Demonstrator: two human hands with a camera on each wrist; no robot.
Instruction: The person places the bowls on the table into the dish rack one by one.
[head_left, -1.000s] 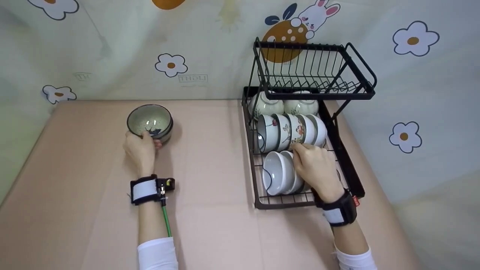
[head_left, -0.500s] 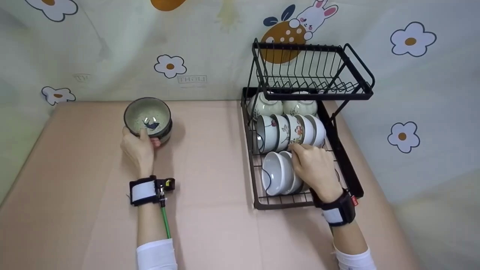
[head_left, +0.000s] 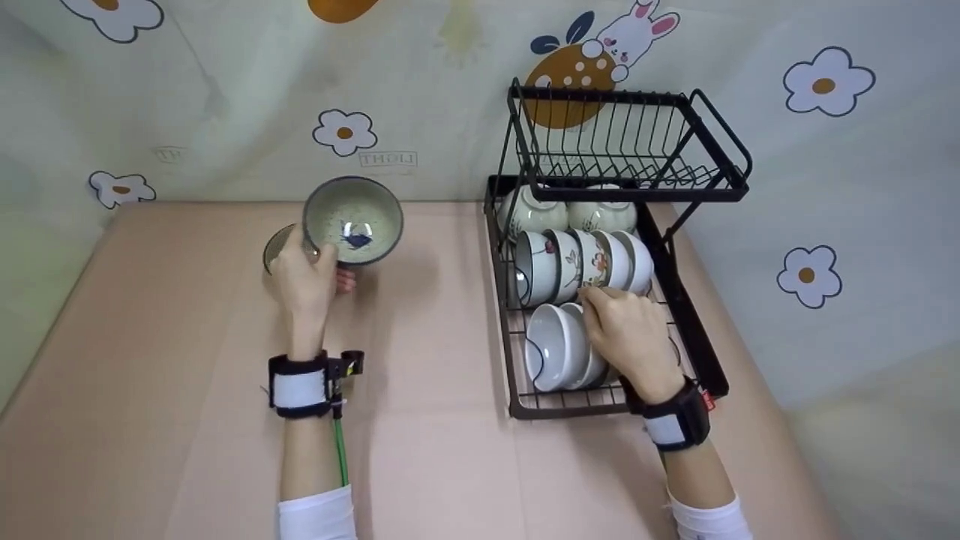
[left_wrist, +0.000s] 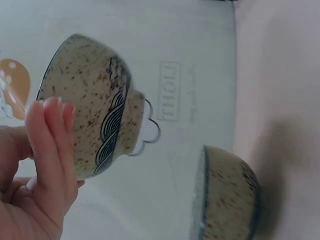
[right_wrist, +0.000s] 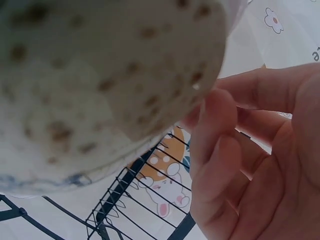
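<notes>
My left hand (head_left: pixel 304 289) grips a speckled bowl (head_left: pixel 354 217) by its side, thumb at the rim, fingers along the outside. This bowl is off the table and has a blue motif inside and a blue wave band outside. Below and left of it, a second speckled bowl (left_wrist: pixel 230 192) stands upright on the table, partly hidden by my hand in the head view. At the front of the dish rack (head_left: pixel 570 412), my right hand (head_left: pixel 634 337) pinches the edge of a brown-speckled bowl (right_wrist: pixel 110 100), which the hand mostly hides in the head view.
White bowls (head_left: pixel 551 346) stand on edge beside my right hand. Behind them is a row of several flower-patterned bowls (head_left: pixel 570 262). Pale green bowls (head_left: pixel 536 212) lie upside down at the back, under the rack's raised upper tier (head_left: pixel 637 193).
My left hand has lifted the upper of two stacked bowls and moved it right, uncovering the lower bowl, which stays on the table. The right hand keeps its place at the rack.
</notes>
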